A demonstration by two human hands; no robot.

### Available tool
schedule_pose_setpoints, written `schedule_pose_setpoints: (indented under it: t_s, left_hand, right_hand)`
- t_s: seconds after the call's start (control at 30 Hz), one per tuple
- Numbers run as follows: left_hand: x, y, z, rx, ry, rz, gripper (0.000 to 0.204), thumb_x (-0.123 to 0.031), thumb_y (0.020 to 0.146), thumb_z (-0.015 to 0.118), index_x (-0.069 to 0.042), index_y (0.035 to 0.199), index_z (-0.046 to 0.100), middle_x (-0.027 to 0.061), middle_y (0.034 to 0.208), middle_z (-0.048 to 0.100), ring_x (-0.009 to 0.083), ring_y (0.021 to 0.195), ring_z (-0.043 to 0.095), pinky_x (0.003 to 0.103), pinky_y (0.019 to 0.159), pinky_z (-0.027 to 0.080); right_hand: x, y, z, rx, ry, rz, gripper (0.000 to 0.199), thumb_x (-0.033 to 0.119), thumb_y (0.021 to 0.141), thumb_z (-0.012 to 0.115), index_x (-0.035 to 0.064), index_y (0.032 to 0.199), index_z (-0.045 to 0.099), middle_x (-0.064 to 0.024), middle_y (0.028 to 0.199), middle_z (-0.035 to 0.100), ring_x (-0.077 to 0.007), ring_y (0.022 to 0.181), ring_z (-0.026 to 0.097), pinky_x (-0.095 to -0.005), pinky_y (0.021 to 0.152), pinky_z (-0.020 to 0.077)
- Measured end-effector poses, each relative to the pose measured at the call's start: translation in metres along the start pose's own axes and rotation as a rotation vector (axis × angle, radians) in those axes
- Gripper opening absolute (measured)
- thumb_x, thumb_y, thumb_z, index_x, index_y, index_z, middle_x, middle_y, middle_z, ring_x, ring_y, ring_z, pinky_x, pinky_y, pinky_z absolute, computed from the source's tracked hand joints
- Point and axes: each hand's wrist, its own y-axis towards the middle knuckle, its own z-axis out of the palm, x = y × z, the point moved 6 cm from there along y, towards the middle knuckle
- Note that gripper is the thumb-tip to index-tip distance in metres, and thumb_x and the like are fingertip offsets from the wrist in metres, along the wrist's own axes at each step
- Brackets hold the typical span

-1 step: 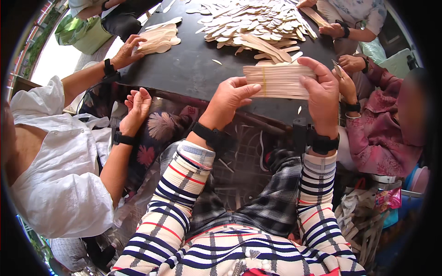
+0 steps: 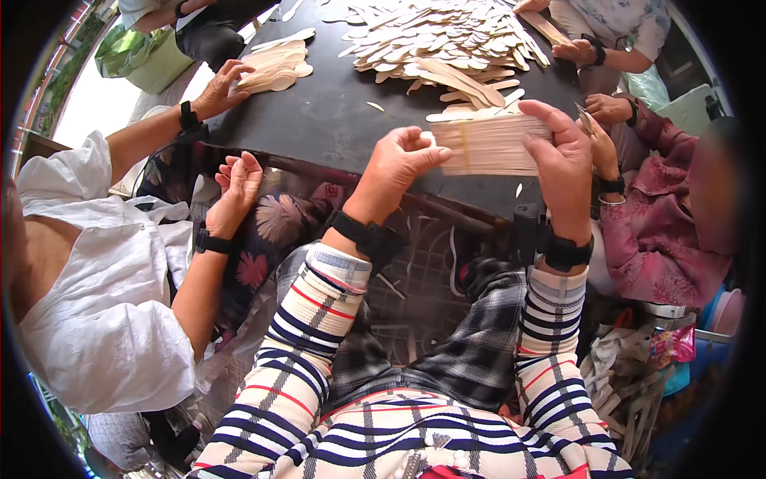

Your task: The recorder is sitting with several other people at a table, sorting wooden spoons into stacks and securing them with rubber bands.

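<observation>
A bundle of flat wooden sticks [image 2: 496,148], edges toward me, is held up near the table's front edge. A thin yellowish band runs around it near its left end. My right hand [image 2: 562,160] grips the right end between thumb and fingers. At the left end is my left hand [image 2: 399,168], with fingers curled and thumb stretched toward the bundle; it no longer grips the sticks, though whether the thumb tip touches them is hard to tell. Just beyond the bundle, loose wooden spoons [image 2: 463,84] lie on the dark table [image 2: 319,132].
A large heap of wooden spoons [image 2: 447,36] covers the table's far side. To the left, a person's hand [image 2: 219,92] touches a smaller pile [image 2: 275,65]. On the right, another person's hand [image 2: 602,148] is close to my right hand. A green bag [image 2: 144,60] stands far left.
The bundle has shifted slightly right and down with my right hand, its edges now blurred. My left hand has loosened from the bundle's left end and its fingers have curled back.
</observation>
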Motion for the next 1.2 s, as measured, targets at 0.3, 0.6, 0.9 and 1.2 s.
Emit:
schedule_pose_setpoints:
  t_s: [0.3,0.6,0.9,1.2]
  left_hand:
    - [0.018,-0.004,0.056,0.091,0.839,0.461,0.094,-0.019,0.057,0.085,0.003,0.133,0.035,0.0242,0.125,0.049,0.0397,0.118,0.047,0.042,0.102,0.04]
    - [0.02,0.002,0.06,-0.049,0.691,0.535,0.069,-0.013,0.065,0.077,-0.003,0.12,0.038,0.0218,0.108,0.053,0.0403,0.102,0.053,0.046,0.089,0.045]
    - [0.022,0.006,0.067,-0.104,0.653,0.549,0.042,-0.018,0.072,0.078,0.0,0.104,0.057,0.0167,0.097,0.064,0.0297,0.092,0.064,0.038,0.077,0.05]
    - [0.012,0.008,0.072,-0.125,0.69,0.517,0.061,-0.02,0.068,0.082,-0.002,0.113,0.044,0.0173,0.103,0.058,0.0319,0.095,0.061,0.04,0.08,0.05]
  right_hand:
    - [0.013,-0.009,0.056,0.329,-0.646,-0.263,0.026,-0.002,0.078,0.053,-0.006,0.101,0.065,-0.0256,0.106,0.064,-0.0394,0.102,0.061,-0.0375,0.09,0.0475]
    - [0.006,-0.004,0.065,0.442,-0.659,-0.292,0.036,0.01,0.089,0.053,-0.005,0.121,0.058,-0.0236,0.129,0.055,-0.0306,0.123,0.053,-0.0347,0.103,0.0384]
    - [0.016,-0.011,0.069,0.461,-0.592,-0.28,0.039,0.012,0.091,0.051,-0.0042,0.127,0.055,-0.0238,0.135,0.052,-0.0308,0.132,0.045,-0.0356,0.108,0.0326]
    - [0.013,0.004,0.058,0.359,-0.622,-0.233,0.039,0.014,0.091,0.05,-0.0043,0.125,0.055,-0.0249,0.13,0.055,-0.0354,0.124,0.051,-0.0369,0.104,0.0382]
